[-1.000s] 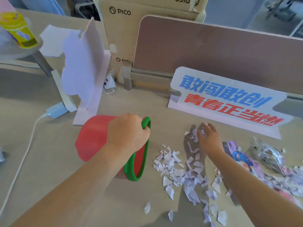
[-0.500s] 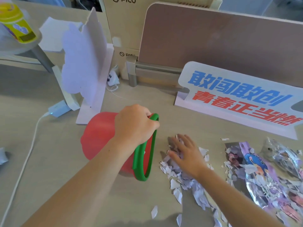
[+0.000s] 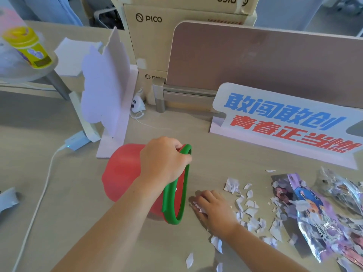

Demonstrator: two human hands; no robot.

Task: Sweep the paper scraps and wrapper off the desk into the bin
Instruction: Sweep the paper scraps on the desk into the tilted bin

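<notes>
A red bin (image 3: 121,171) with a green rim (image 3: 172,201) lies on its side on the desk, mouth facing right. My left hand (image 3: 163,161) grips the top of that rim. My right hand (image 3: 212,209) lies flat on the desk just right of the bin's mouth, palm down, with a few white scraps under its fingers. More torn paper scraps (image 3: 249,211) are scattered to its right and below it. A shiny purple wrapper (image 3: 310,213) lies further right, with another crumpled foil wrapper (image 3: 341,187) beyond it.
A white sign with blue and red characters (image 3: 282,122) stands behind the scraps against a brown divider (image 3: 265,61). A white cut-out stand (image 3: 106,91) and a charger with cable (image 3: 76,142) are left of the bin. Cardboard boxes (image 3: 176,22) stand at the back.
My right hand has swept leftward across the desk, from the scrap pile to the bin's mouth. Fewer scraps lie in the middle. My left hand keeps holding the rim.
</notes>
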